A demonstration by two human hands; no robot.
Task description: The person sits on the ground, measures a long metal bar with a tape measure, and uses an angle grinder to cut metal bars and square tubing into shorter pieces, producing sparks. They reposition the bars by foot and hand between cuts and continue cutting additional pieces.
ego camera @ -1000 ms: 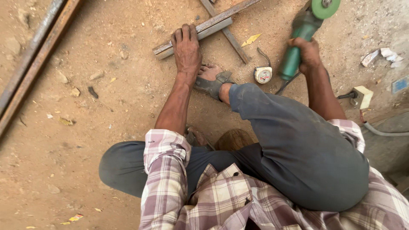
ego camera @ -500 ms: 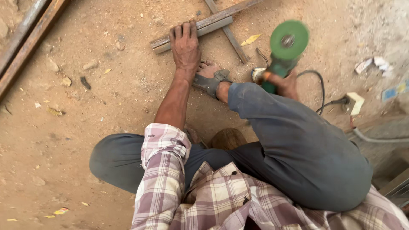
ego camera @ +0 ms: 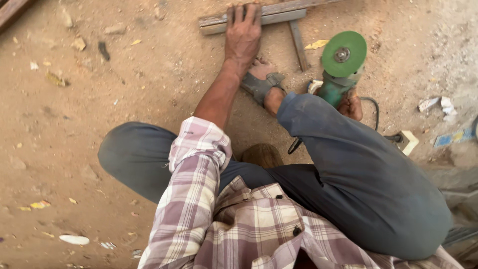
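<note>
I crouch on a dirt floor. My left hand (ego camera: 243, 31) presses flat on a grey metal bar (ego camera: 279, 15) that lies across the top of the view, with a short cross piece (ego camera: 298, 45) welded under it. My right hand (ego camera: 351, 105), partly hidden behind my right knee, grips a green angle grinder (ego camera: 341, 65) whose round disc faces up, just right of the cross piece. My sandalled foot (ego camera: 261, 82) rests on the ground below the bar.
The grinder's black cable (ego camera: 374, 110) runs to a white plug block (ego camera: 408, 141) at the right. Scraps of paper (ego camera: 438, 104) lie on the right side. A rusty metal length (ego camera: 12, 9) crosses the top left corner. Small stones and debris dot the dirt.
My right hand has drawn the grinder back from the far right toward my knee and tilted its disc upward. My left hand stays on the bar. The view has shifted down and left.
</note>
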